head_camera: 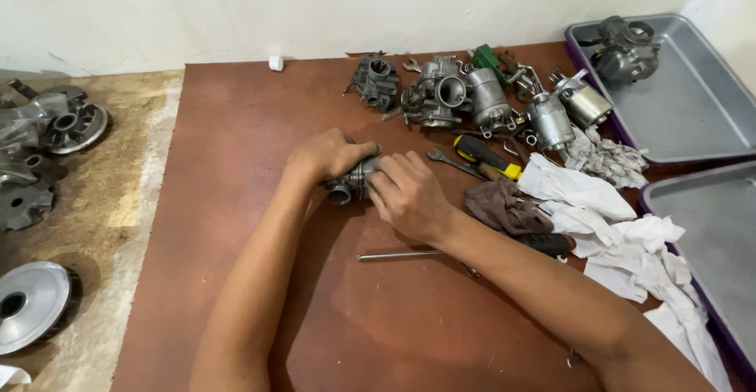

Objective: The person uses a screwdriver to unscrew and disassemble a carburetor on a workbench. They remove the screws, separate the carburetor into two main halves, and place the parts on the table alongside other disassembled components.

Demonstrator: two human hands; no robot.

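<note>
We saw left hand (327, 156) and right hand (409, 195) both clamped on small carburetor (352, 182), mid brown board (236, 203), braced low for steadiness; screwdriver (484, 156), rags (598, 211) toward right edge, within reach.

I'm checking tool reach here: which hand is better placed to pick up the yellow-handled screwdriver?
Probably the right hand: the screwdriver lies just to its right, while the left hand grips the carburetor on the far side.

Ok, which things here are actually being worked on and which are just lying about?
In hand:
left hand
right hand
small metal carburettor, held between both

Lying about:
other carburettors
yellow-handled screwdriver
wrench
brown rag
white rags
metal rod
grey trays
</note>
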